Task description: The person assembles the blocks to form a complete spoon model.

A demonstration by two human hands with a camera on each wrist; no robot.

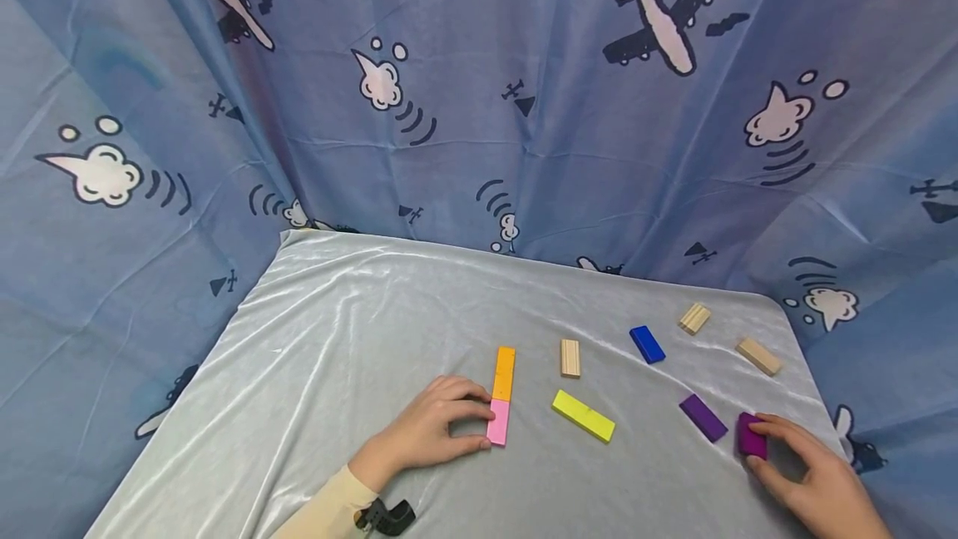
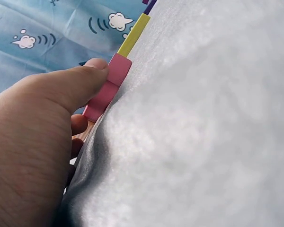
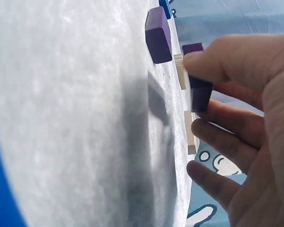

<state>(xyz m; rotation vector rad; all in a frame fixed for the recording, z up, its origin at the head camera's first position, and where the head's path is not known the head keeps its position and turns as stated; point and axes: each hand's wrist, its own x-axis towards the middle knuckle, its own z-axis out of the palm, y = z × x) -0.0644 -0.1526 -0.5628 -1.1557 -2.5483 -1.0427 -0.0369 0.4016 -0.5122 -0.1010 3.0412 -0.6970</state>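
Observation:
My left hand (image 1: 434,422) is at the left side of a pink block (image 1: 497,422), thumb at its near end and fingers toward its far end. That block lies end to end with an orange block (image 1: 505,373). In the left wrist view the thumb overlaps the pink block (image 2: 109,85), which shows a seam across it. My right hand (image 1: 812,468) pinches a purple block (image 1: 751,437) between thumb and fingers. The right wrist view shows this block (image 3: 200,97) held up off the cloth, the lower fingers spread. Another purple block (image 1: 703,417) lies just left of it.
A yellow-green block (image 1: 584,416) lies between the hands. Farther back are a blue block (image 1: 647,344) and plain wooden blocks (image 1: 570,358), (image 1: 694,318), (image 1: 759,356). A pale cloth (image 1: 359,314) covers the table, with a blue printed curtain (image 1: 449,156) behind.

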